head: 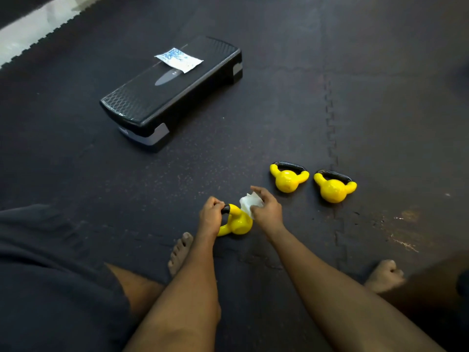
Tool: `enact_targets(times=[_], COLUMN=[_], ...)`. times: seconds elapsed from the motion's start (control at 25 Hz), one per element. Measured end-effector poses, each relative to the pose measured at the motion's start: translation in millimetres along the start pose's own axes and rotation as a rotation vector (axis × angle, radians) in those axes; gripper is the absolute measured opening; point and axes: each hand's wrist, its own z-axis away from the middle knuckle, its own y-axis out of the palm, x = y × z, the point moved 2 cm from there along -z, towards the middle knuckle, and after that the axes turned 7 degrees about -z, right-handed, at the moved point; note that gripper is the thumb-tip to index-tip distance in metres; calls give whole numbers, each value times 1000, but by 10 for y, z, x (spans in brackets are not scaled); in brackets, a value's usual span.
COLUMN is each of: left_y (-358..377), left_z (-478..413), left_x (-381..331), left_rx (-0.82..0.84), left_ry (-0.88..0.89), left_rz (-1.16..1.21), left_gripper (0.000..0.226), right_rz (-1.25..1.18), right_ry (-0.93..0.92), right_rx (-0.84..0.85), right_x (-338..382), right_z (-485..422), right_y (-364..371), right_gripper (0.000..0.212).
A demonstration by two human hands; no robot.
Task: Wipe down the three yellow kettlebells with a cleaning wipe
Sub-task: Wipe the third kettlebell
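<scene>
Item one: near kettlebell (237, 222), yellow, tipped on its side on the rubber floor (279, 110), its black handle grasped by the fingers of the left hand (210, 215), which steadies it. Item two: cleaning wipe (248, 203), white, crumpled, pinched in the fingers of the right hand (267, 209) and touching the upper side of the near kettlebell's body. Items three and four: middle kettlebell (288, 181) and far-right kettlebell (333, 189), both yellow with black grips, lying just beside each other on the floor, beyond and to the right of the right-hand fingers, neither one touched. Item five: wipe packet (178, 59), white and blue, lying on a black step platform (172, 95) well beyond the left-hand fingers. Step judged in hand: wiping the first of three. Next move judged to call for turning the body under the wipe to reach its floor-facing side, then shifting both hands to the middle kettlebell.
</scene>
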Motion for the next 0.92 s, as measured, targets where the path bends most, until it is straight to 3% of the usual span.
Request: enact_targets(times=[0.16,0.28,0.52,0.64,0.92], left_y=[89,137,101,50,83], left_z=[8,-15,59,50,-30], left_x=[74,213,160,220,225], left_rx=[-4,18,44,86,98], left_ry=[-8,-30,-182,-187,-152], left_rz=[25,-36,105,85,94], left_gripper=[25,34,47,45,39], right_rz=[-1,70,110,71,275], right_ry=[-10,-38,-90,-68,-37], right_rx=[-143,-161,-79,-111,-185], right_x=[89,82,28,-65,173], right_z=[-4,-40,322,398,382], right_y=[52,122,487,504,549], right_gripper=[29,16,28,30,20])
